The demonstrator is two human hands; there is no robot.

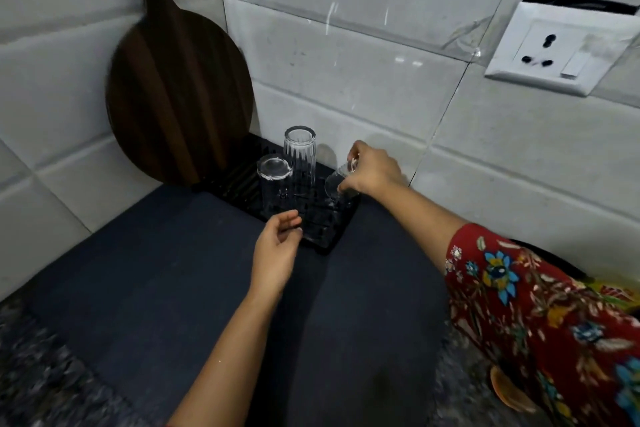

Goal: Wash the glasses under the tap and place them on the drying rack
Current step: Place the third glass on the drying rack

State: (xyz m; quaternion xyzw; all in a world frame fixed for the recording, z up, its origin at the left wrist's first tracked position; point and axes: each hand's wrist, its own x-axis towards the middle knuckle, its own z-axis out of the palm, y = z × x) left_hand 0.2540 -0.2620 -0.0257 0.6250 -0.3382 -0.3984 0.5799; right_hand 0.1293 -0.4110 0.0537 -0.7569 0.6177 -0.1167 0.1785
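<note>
A black slatted drying rack [322, 236] lies in the corner against the tiled wall. Two clear glasses stand upside down on it: a tall ribbed glass [300, 158] at the back and a shorter smooth glass [274, 184] in front of it. My right hand [372, 170] grips a third clear glass [337, 184] by its base, tilted with the mouth toward the left, just above the rack's right end. My left hand [277, 246] hovers at the rack's near edge, fingers loosely curled and apart, holding nothing.
A round dark wooden chopping board [176, 94] leans on the wall left of the rack. A dark blue mat [173, 288] covers the speckled counter [45, 381]. A white wall socket [561, 52] sits at upper right. An orange object [509, 392] shows below my floral sleeve.
</note>
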